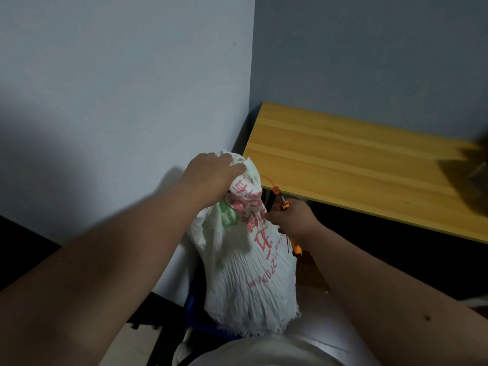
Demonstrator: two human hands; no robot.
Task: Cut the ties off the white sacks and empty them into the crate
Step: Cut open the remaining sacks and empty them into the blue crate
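Sack held up, cutter at the tie.
I see my left hand [211, 173] gripping the white sack's [248, 265] bunched top, arm outstretched; my right hand [293, 217] is curled round orange cutters [284, 204] at the orange tie [272, 187], beside the wooden counter [356, 165].

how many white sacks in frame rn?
1. The white sack stands low in the centre, left hand gripping its bunched top, right hand beside it holding cutters. Others may sit out of view.
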